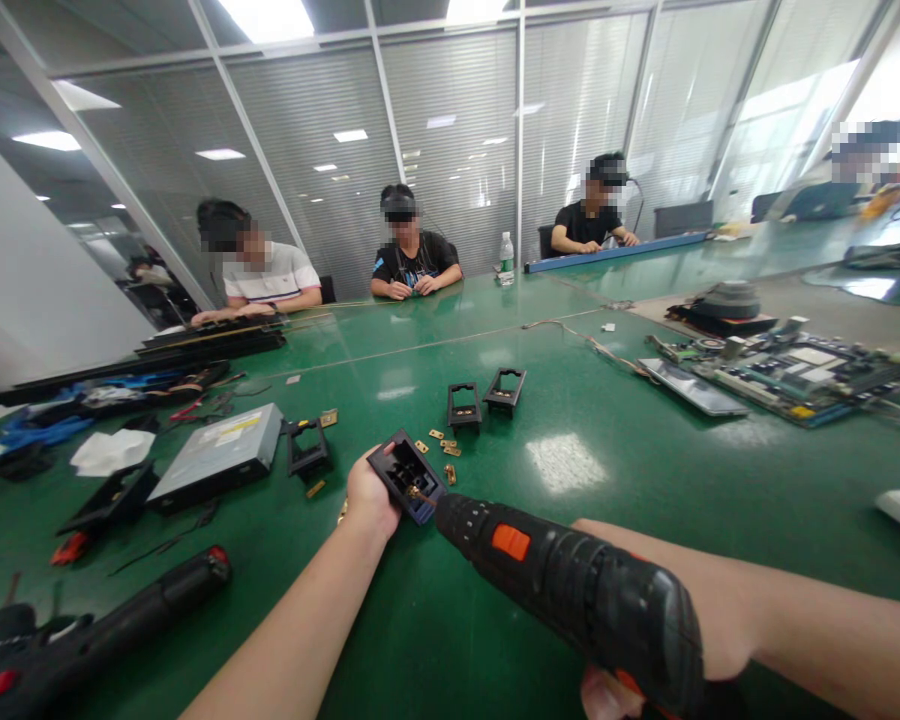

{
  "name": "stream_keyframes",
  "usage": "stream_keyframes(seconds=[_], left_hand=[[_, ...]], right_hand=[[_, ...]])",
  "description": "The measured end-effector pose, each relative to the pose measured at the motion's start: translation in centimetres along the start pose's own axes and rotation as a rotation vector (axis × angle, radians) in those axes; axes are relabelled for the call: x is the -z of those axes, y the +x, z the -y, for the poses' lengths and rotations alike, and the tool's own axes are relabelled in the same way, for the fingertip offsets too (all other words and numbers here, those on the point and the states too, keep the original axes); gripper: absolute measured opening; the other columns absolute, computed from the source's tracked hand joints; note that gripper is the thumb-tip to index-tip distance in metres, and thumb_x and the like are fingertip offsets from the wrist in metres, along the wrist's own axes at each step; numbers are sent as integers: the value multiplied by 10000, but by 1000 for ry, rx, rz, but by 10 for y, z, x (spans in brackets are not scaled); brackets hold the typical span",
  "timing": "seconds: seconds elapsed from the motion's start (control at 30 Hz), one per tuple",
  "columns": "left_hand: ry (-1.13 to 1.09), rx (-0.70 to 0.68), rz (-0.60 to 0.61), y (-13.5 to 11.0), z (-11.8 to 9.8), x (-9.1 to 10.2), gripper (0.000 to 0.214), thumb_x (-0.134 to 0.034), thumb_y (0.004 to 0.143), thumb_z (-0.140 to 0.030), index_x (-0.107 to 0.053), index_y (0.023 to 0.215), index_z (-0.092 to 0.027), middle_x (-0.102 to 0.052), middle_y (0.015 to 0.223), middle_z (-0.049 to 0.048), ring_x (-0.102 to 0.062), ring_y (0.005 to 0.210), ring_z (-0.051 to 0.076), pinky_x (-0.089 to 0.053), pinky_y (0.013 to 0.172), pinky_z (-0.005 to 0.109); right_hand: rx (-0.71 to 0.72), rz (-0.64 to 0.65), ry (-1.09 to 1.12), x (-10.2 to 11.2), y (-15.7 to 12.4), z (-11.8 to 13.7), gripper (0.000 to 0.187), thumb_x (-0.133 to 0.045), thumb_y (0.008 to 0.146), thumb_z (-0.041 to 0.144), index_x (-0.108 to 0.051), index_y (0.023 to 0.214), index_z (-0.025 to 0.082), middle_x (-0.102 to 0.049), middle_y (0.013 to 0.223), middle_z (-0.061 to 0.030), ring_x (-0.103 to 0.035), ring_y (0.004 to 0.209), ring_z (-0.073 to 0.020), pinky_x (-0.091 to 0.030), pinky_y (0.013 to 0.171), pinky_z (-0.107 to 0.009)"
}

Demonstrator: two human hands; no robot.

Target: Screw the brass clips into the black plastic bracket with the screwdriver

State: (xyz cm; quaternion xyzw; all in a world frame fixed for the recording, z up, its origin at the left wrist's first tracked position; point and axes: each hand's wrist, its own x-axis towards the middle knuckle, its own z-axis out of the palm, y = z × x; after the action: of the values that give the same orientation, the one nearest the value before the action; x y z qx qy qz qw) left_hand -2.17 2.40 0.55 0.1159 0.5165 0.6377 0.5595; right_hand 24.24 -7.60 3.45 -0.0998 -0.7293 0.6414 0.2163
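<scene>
My left hand grips a black plastic housing, tilted with its hollow side toward me. In my right hand is a black and orange cordless drill; its body hides most of the fingers. The drill's bit reaches into the lower part of the housing, at a small brass-coloured piece. Several little brass plates lie on the table just beyond the housing. Two black frames stand behind them, and a similar frame sits left of my left hand.
A silver disc drive lies at the left, near a black tool with a handle. Circuit boards and a flat metal-edged panel occupy the right. Across the green table, several people sit working; a water bottle stands there.
</scene>
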Motion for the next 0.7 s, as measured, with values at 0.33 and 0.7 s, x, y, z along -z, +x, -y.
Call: stream_keyframes(seconds=[0.33, 0.7], left_hand=[[-2, 4, 17, 3, 0, 2, 143, -504, 813, -232, -613, 737, -179, -650, 638, 57, -636, 551, 226, -543, 554, 366], [-15, 25, -8, 1, -1, 0, 138, -517, 810, -228, -625, 740, -178, -655, 649, 57, -637, 555, 232, -547, 557, 376]], right_hand=[[-20, -19, -2, 1, -2, 0, 251, -854, 687, 237, -649, 654, 97, -472, 511, 56, -425, 503, -49, -357, 500, -162], [56, -20, -73, -1, -1, -6, 294, -842, 698, 255, -576, 680, 130, -424, 559, 66, -378, 552, -57, -334, 522, -178]])
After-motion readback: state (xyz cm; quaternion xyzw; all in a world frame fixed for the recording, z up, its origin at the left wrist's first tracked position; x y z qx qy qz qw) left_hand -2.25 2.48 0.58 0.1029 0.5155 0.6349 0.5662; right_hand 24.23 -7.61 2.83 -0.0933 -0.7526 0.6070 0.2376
